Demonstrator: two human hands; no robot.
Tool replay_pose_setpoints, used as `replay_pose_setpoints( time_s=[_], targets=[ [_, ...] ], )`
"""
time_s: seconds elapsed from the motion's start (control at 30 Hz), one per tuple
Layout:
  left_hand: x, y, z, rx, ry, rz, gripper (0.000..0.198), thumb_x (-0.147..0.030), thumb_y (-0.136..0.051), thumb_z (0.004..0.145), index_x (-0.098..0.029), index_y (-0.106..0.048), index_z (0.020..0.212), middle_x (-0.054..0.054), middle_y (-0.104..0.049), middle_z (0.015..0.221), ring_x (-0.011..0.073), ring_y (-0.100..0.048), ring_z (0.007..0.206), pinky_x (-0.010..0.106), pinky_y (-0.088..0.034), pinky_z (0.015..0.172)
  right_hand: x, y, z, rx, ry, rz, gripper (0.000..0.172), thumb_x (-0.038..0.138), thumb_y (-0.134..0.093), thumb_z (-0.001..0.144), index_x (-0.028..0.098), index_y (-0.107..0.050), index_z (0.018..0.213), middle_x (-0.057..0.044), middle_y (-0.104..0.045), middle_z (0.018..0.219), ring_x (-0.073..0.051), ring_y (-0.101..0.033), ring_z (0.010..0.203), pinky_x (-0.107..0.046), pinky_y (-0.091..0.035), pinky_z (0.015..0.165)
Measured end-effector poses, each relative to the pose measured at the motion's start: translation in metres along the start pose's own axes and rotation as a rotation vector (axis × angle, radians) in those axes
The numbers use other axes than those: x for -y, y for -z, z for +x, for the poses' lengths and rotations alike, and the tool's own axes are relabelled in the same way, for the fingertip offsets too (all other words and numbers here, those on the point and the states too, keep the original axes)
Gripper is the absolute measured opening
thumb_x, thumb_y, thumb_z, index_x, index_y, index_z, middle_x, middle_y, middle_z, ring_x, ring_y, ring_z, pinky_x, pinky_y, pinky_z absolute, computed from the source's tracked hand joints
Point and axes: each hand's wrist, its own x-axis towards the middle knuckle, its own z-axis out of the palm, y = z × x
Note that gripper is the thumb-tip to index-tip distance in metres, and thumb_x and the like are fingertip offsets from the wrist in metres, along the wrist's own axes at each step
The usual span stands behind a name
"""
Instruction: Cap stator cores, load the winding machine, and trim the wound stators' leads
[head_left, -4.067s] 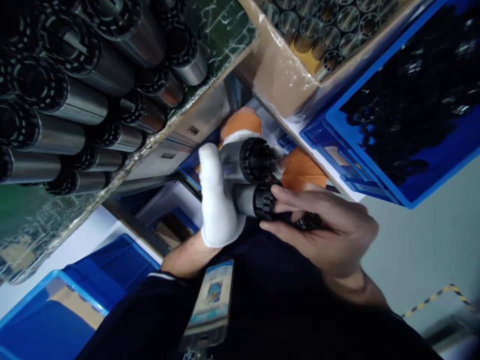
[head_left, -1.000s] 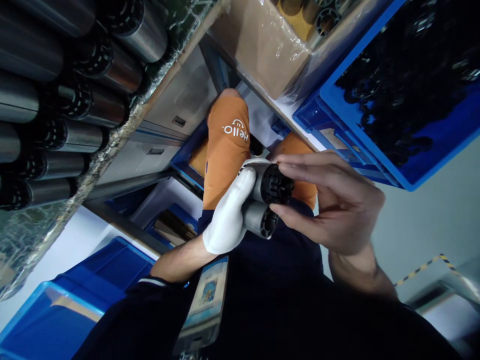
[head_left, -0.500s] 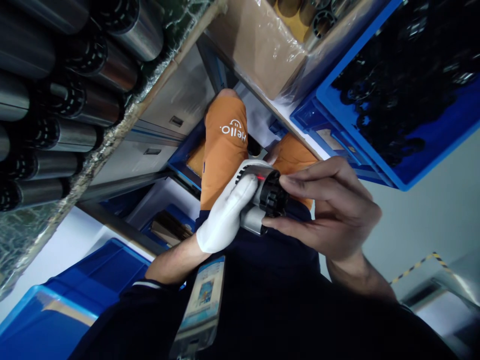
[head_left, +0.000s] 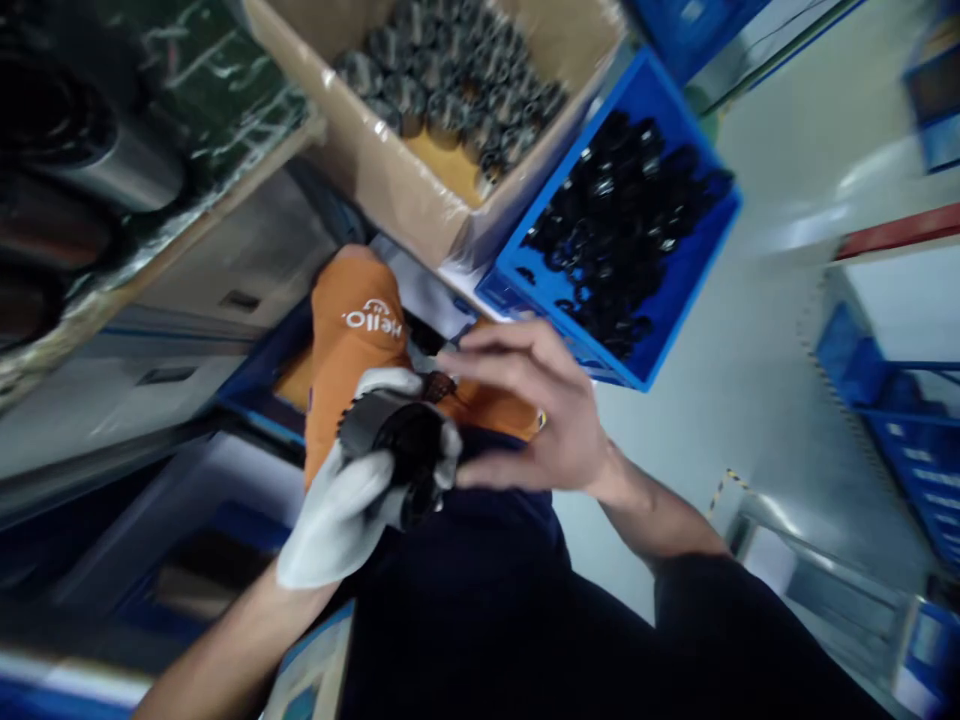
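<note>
Here the tube (head_left: 361,430) is clasped by the left hand (head_left: 337,515), fingers (head_left: 387,379) curled around it; just beside its black end (head_left: 417,440), the right hand (head_left: 534,405) is spread wide.

Gloved left fingers (head_left: 366,478) hold a black-ended grey tube (head_left: 384,424).

A tube (head_left: 364,428) is resting in the left hand (head_left: 330,525). From it, the right hand (head_left: 559,425) is sitting just beside, at three o'clock; at twelve, a carton (head_left: 390,170) is containing packed tubes (head_left: 454,85); at two, a bin (head_left: 688,262) is holding rings (head_left: 615,220); at ten, a counter (head_left: 217,60) is bearing further tubes (head_left: 135,165).
</note>
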Motion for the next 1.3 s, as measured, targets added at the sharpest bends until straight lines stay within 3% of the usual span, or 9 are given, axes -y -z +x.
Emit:
replay_pose_setpoints(
  time_s=[0.17, 0.27, 0.43, 0.6, 0.7, 0.83, 1.0, 1.13, 1.3],
  targets=[
    [-0.003, 0.001, 0.005, -0.042, -0.036, 0.112, 0.054, -0.048, -0.098, 0.085, -0.029, -0.063, 0.122, 0.001, -0.078, 0.09, 0.017, -0.068, 0.061, 0.024, -0.054, 0.05, -0.125, 0.116, 0.064, -0.212, -0.148, -0.495, 0.062, 0.075, -0.057, 0.114, 0.026, -0.075, 0.149, -0.012, -0.074, 0.14, -0.034, -0.07, 0.133, -0.059, -0.058, 0.123],
    [0.003, 0.004, 0.003, -0.138, 0.023, 0.231, 0.052, -0.053, -0.097, 0.082, -0.025, -0.067, 0.114, 0.003, -0.077, 0.085, 0.0181, -0.065, 0.061, 0.026, -0.052, 0.051, -0.21, 0.172, 0.1, -0.114, -0.456, -0.746, 0.081, 0.08, -0.032, 0.117, 0.018, -0.069, 0.153, -0.02, -0.069, 0.15, -0.038, -0.062, 0.146, -0.061, -0.045, 0.134],
    [0.018, 0.019, 0.002, -0.314, 0.156, 0.327, 0.06, -0.047, -0.103, 0.063, -0.027, -0.071, 0.111, 0.002, -0.074, 0.075, 0.0198, -0.062, 0.056, 0.026, -0.046, 0.048, -0.28, 0.181, 0.134, 0.052, -0.564, -0.776, 0.078, 0.081, -0.046, 0.114, 0.016, -0.071, 0.148, -0.021, -0.072, 0.148, -0.037, -0.067, 0.14, -0.057, -0.051, 0.129],
    [0.013, 0.029, 0.002, -0.398, 0.266, 0.329, 0.061, -0.053, -0.101, 0.057, -0.04, -0.079, 0.112, -0.003, -0.071, 0.064, 0.0236, -0.062, 0.051, 0.032, -0.05, 0.047, -0.286, 0.161, 0.144, 0.169, -0.636, -0.832, 0.063, 0.069, -0.073, 0.107, 0.017, -0.072, 0.144, -0.016, -0.069, 0.152, -0.033, -0.069, 0.137, -0.061, -0.051, 0.126],
    [0.004, 0.034, 0.005, -0.381, 0.273, 0.3, 0.06, -0.061, -0.096, 0.058, -0.051, -0.08, 0.115, -0.004, -0.07, 0.061, 0.0296, -0.066, 0.052, 0.039, -0.053, 0.047, -0.279, 0.179, 0.144, 0.206, -0.688, -0.843, 0.051, 0.065, -0.074, 0.109, 0.02, -0.077, 0.134, -0.011, -0.078, 0.134, -0.03, -0.075, 0.124, -0.058, -0.059, 0.117],
    [0.002, 0.033, 0.02, -0.326, 0.285, 0.273, 0.063, -0.059, -0.097, 0.062, -0.042, -0.083, 0.121, -0.002, -0.072, 0.064, 0.0298, -0.07, 0.056, 0.038, -0.055, 0.049, -0.277, 0.193, 0.137, 0.129, -0.784, -0.892, 0.051, 0.06, -0.071, 0.113, 0.019, -0.073, 0.144, -0.014, -0.074, 0.146, -0.034, -0.07, 0.137, -0.063, -0.056, 0.122],
    [0.021, -0.015, 0.072, -0.143, 0.242, 0.124, 0.087, -0.055, -0.102, 0.071, -0.021, -0.073, 0.145, 0.004, -0.079, 0.083, 0.02, -0.07, 0.063, 0.026, -0.052, 0.051, -0.27, 0.154, 0.12, 0.219, -0.799, -0.779, 0.042, 0.047, -0.077, 0.112, 0.02, -0.073, 0.144, -0.013, -0.071, 0.152, -0.031, -0.072, 0.134, -0.057, -0.064, 0.115],
    [0.037, -0.06, 0.117, -0.033, 0.258, 0.066, 0.083, -0.054, -0.103, 0.07, -0.015, -0.073, 0.137, 0.006, -0.08, 0.085, 0.0172, -0.068, 0.061, 0.023, -0.05, 0.046, -0.235, 0.126, 0.096, 0.354, -0.689, -0.617, 0.039, 0.046, -0.075, 0.114, 0.02, -0.073, 0.143, -0.012, -0.075, 0.145, -0.029, -0.076, 0.127, -0.053, -0.066, 0.112],
    [0.049, -0.069, 0.136, -0.014, 0.235, 0.064, 0.067, -0.047, -0.105, 0.069, -0.014, -0.079, 0.121, 0.005, -0.079, 0.079, 0.0163, -0.068, 0.059, 0.023, -0.052, 0.047, -0.2, 0.151, 0.074, 0.382, -0.606, -0.526, 0.044, 0.056, -0.072, 0.114, 0.023, -0.075, 0.144, -0.012, -0.075, 0.148, -0.028, -0.075, 0.129, -0.054, -0.063, 0.116]
  ],
)
